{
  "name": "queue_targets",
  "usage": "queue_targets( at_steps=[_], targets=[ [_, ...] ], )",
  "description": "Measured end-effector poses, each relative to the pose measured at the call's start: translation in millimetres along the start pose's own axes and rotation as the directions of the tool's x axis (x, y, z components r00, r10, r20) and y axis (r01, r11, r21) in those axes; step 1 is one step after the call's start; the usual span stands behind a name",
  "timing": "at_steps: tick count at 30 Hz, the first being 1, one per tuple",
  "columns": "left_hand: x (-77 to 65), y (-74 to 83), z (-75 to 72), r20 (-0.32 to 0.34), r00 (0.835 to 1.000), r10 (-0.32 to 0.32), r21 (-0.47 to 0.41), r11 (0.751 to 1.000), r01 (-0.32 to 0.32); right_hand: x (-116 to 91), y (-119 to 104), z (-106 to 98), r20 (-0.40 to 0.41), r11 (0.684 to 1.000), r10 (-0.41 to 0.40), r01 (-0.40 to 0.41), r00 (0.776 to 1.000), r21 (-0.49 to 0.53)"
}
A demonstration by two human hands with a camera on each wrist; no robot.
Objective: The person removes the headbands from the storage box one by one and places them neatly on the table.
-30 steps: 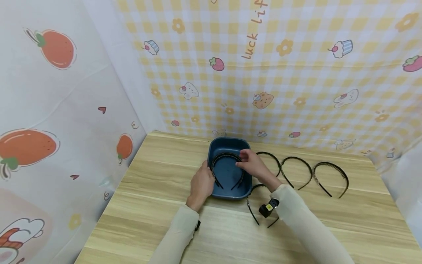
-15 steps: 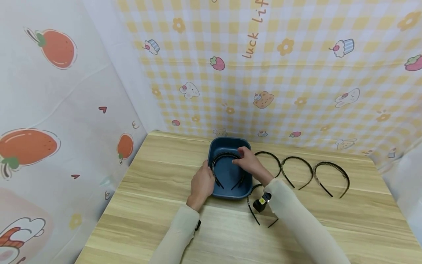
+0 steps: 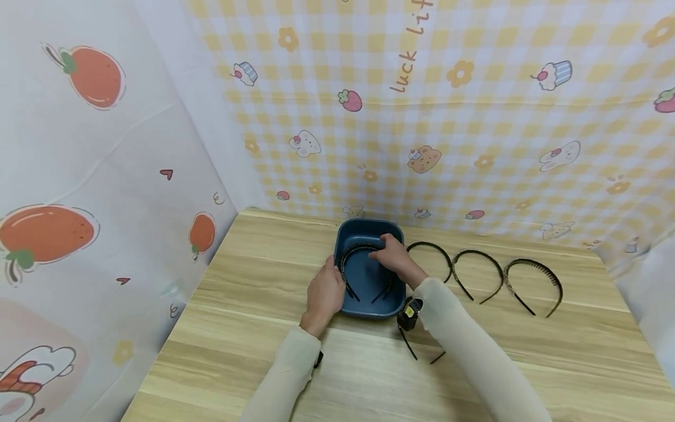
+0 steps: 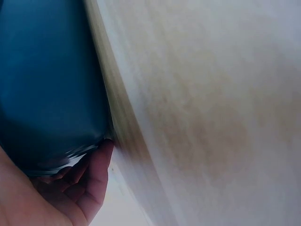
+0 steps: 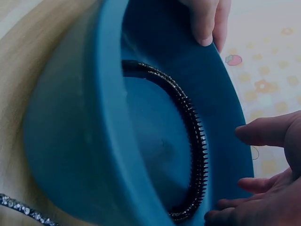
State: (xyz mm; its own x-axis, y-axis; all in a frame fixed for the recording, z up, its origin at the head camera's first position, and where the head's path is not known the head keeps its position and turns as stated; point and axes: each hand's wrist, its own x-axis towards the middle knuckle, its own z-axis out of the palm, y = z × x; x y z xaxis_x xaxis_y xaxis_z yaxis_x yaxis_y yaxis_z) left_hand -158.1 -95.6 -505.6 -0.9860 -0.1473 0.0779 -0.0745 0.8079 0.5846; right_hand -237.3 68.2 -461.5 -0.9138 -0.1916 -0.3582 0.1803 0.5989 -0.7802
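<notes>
My left hand [image 3: 324, 291] grips the left side of a blue plastic tub [image 3: 369, 315]. In the left wrist view its fingers curl at the edge of the tub's wall [image 4: 47, 70]; the right wrist view shows some of these fingers lapping over the far rim. Inside the tub lie black toothed headbands [image 5: 202, 136], nested closely one on another. Over the tub's right part hangs my right hand [image 3: 394, 257], hiding some of their arc in the head view. Seen from the right wrist, its fingers [image 5: 258, 133] are spread and relaxed, with nothing between them.
To the right of the tub, three more headbands [image 3: 477, 252] lie in a row on the wooden table [image 3: 253, 264]. A further headband [image 3: 408, 344] lies nearer, partly under the right wrist and its camera. A patterned cloth [image 3: 337, 146] stands behind the table.
My right hand has shifted slightly left over the tub, and its forearm now covers more of the nearer headband. The left hand stays on the tub's side.
</notes>
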Motion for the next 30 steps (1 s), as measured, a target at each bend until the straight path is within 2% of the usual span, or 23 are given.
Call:
queue_targets(
  at_steps=[9,17,23,30],
  targets=[
    [-0.8,1.2,0.0,0.012,1.0,-0.015,0.002,1.0,0.015,10,3,6,0.054,0.998,0.054,-0.053,0.997,-0.024],
    [0.4,0.9,0.0,-0.013,1.0,-0.021,0.009,1.0,0.021,12,3,8,0.034,0.998,0.047,-0.046,0.998,-0.033],
    [0.8,1.8,-0.1,-0.006,1.0,-0.024,0.013,1.0,0.024,8,-1,5,0.044,0.997,0.053,-0.05,0.998,-0.052],
    [0.3,2.8,-0.3,-0.006,0.999,-0.032,0.015,0.999,0.032,1,-5,0,0.055,0.993,0.011,-0.004,0.998,-0.114]
  ],
)
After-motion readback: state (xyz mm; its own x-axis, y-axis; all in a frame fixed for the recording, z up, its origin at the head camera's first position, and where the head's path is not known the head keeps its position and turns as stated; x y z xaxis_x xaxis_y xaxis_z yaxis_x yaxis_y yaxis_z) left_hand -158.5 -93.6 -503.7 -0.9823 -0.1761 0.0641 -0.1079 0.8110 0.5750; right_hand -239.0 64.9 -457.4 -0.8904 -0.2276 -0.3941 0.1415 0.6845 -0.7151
